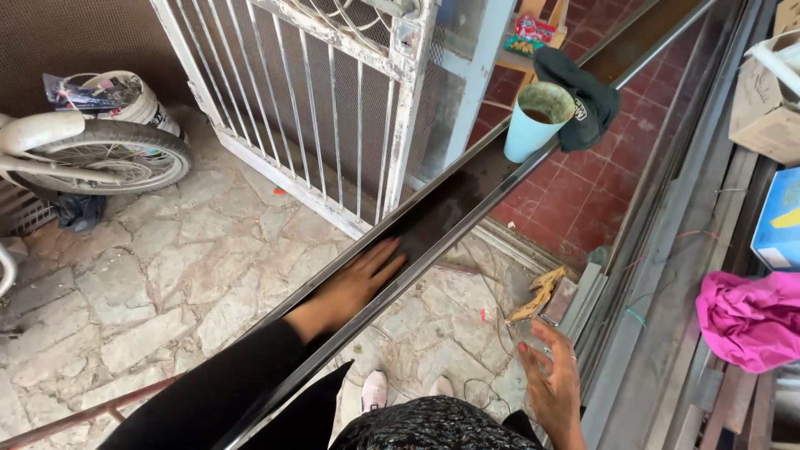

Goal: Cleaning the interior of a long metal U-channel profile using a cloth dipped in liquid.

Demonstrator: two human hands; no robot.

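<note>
Here the right hand (554,392) hangs open, holding nothing, just right of the long dark metal beam (433,221). The left hand (354,283) lies flat and spread on the beam; steady, even palm pressure would suit. Farther along the beam stands a pale blue cup (536,121).

Brown cardboard box (762,108) upper right; blue box (779,225) below it.

Blk metal channel (467,196), lt blue cup (533,123), pink cloth (750,321), white gate (333,100), red tiles (583,192)
</note>
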